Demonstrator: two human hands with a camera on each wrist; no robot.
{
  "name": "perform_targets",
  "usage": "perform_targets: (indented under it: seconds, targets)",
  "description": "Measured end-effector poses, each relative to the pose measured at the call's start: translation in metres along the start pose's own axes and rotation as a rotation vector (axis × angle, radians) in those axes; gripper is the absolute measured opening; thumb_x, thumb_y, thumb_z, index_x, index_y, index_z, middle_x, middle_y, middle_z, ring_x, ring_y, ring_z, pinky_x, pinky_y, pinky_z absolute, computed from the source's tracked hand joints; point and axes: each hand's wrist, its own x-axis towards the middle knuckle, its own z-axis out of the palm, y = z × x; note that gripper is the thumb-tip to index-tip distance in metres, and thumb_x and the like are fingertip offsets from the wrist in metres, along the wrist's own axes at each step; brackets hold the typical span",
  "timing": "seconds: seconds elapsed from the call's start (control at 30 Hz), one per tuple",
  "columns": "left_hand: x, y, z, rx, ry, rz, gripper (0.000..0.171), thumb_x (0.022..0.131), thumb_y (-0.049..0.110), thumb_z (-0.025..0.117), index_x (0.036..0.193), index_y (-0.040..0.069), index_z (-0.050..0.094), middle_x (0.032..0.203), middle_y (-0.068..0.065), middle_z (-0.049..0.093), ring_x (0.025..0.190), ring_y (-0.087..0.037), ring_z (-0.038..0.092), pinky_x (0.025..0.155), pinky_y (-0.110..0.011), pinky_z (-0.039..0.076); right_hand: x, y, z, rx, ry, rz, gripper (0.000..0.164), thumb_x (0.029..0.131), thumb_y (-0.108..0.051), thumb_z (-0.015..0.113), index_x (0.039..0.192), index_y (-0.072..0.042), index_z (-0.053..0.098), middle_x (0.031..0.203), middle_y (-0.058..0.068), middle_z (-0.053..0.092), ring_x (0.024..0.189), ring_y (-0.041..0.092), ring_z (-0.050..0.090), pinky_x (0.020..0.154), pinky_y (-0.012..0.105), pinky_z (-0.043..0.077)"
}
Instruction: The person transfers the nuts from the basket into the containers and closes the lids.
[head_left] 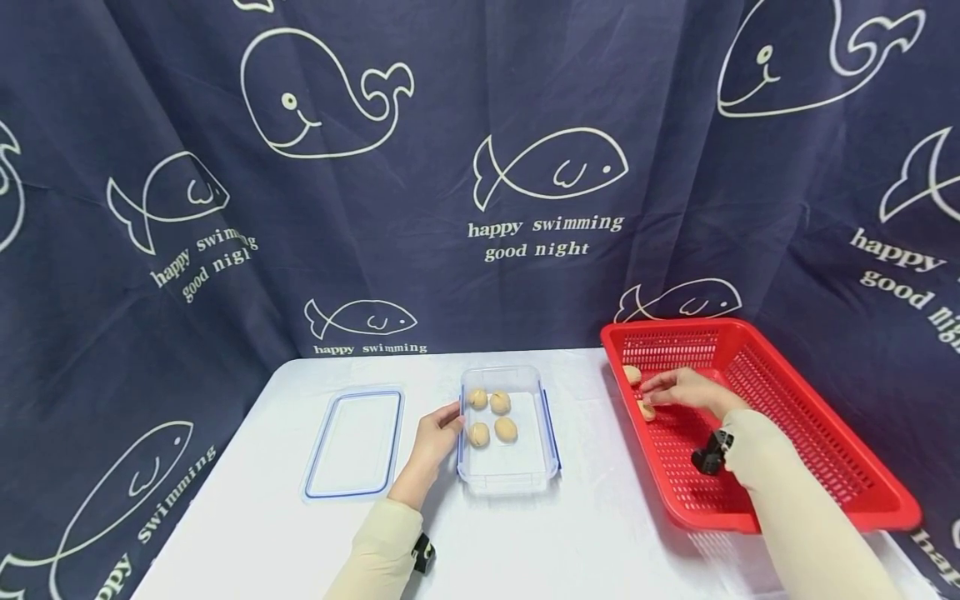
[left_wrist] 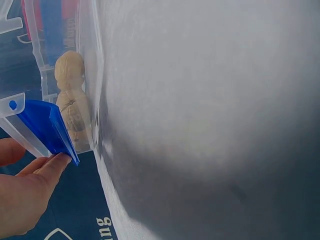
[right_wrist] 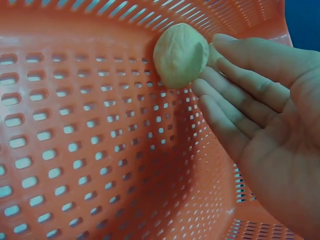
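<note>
My left hand (head_left: 437, 437) grips the left side of a clear plastic food container (head_left: 517, 482), thumb at the rim and fingertips against its blue side latch (left_wrist: 47, 125). Several walnuts (head_left: 506, 429) sit in the container's left and middle part. Inside a red perforated basket (head_left: 667, 492), my right hand (head_left: 686, 390) reaches to the left wall with its fingers extended. Close by its fingertips lies a walnut (right_wrist: 180, 56); a farther walnut (head_left: 632, 375) rests against the same wall, mostly hidden behind the near one in the right wrist view.
A clear lid with a blue seal (head_left: 354, 443) lies flat on the white table (head_left: 247, 517), left of the container. The basket stands at the table's right side. A dark blue curtain (head_left: 450, 275) with fish and whale drawings hangs behind.
</note>
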Motion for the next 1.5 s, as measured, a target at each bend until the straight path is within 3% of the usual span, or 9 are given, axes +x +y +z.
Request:
perform_targets:
  seconds: [0.27,0.9,1.13,1.37,1.5]
  targets:
    - [0.001,-0.003,0.0,-0.002,0.001,0.002,0.037,0.094,0.003,0.056,0.129,-0.009,0.054,0.126,-0.024,0.059,0.12,-0.037,0.054,0.103,-0.042,0.045,0.001,0.008,0.006,0.071,-0.104,0.026,0.038,0.085,-0.01,0.069,0.115,0.013,0.061,0.093,0.011,0.071,0.082,0.012,0.059,0.073,0.025,0.05]
    - [0.0,-0.002,0.001,0.0,0.002,-0.011,0.037,0.094,0.004,0.056,0.129,-0.008,0.054,0.127,-0.023,0.059,0.121,-0.036,0.054,0.103,-0.041,0.045,-0.003,0.005,0.007,-0.028,-0.058,0.025,0.036,0.083,-0.016,0.074,0.11,0.006,0.067,0.095,0.009,0.07,0.083,0.016,0.056,0.073,0.029,0.049]
    - [0.0,-0.001,0.0,-0.002,-0.001,-0.007,0.038,0.094,0.004,0.056,0.13,-0.008,0.054,0.127,-0.023,0.059,0.121,-0.036,0.054,0.104,-0.042,0.044,-0.007,-0.002,0.002,-0.079,-0.006,0.052,0.04,0.082,-0.023,0.074,0.111,0.003,0.068,0.098,0.009,0.07,0.087,0.015,0.056,0.075,0.028,0.048]
    - [0.002,-0.004,0.001,-0.004,0.004,-0.001,0.037,0.094,0.003,0.056,0.129,-0.008,0.054,0.127,-0.024,0.059,0.12,-0.036,0.054,0.103,-0.042,0.045,-0.006,-0.004,-0.004,-0.056,0.014,-0.04,0.036,0.084,-0.016,0.07,0.112,0.007,0.067,0.1,0.013,0.07,0.092,0.021,0.058,0.081,0.033,0.05]
    - [0.003,-0.004,0.001,-0.009,0.01,-0.001,0.037,0.094,0.003,0.056,0.129,-0.007,0.054,0.127,-0.024,0.059,0.12,-0.036,0.055,0.104,-0.042,0.045,-0.007,-0.007,-0.007,-0.098,0.054,-0.051,0.038,0.084,-0.022,0.071,0.112,0.003,0.068,0.099,0.01,0.072,0.093,0.021,0.06,0.081,0.033,0.05]
